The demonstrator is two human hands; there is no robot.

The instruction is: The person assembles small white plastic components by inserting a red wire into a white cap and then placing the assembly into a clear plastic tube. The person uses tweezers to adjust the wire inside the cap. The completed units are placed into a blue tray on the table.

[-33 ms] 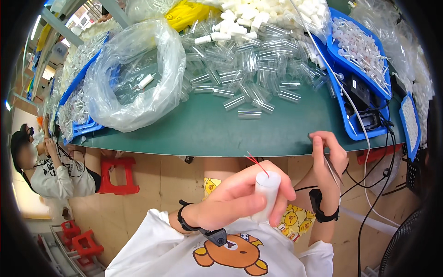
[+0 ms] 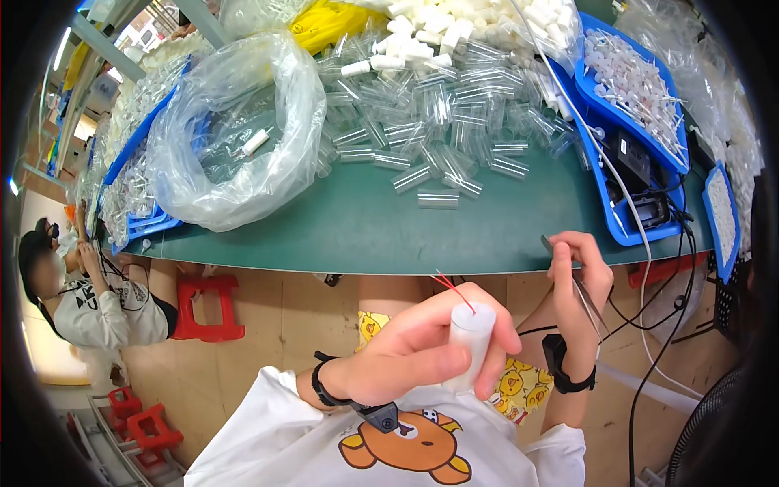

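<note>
Between the thumb and fingers of my left hand (image 2: 422, 341) stands a white cylinder (image 2: 471, 345), nearly upright, with what looks like a clear sleeve around it. Thin red wires (image 2: 452, 288) rise from its top end and lean to the left. My right hand (image 2: 580, 276) is closed on slim grey metal tweezers (image 2: 586, 302), just off the table's front edge. One tip shows past the fingertips and the other end sticks out below the palm. The hands are apart, and the tweezers do not touch the cylinder.
On the green table (image 2: 341, 231) lie many clear tubes (image 2: 442, 105) and a heap of white cylinders (image 2: 487, 24). An open plastic bag (image 2: 235, 195) holds one white piece. Blue trays (image 2: 629, 235) and cables (image 2: 690, 268) are at right. Another person (image 2: 93, 300) sits at far left.
My right fingers have shifted very slightly on the tweezers, and a little more of the tip shows. My left hand and the cylinder look the same.
</note>
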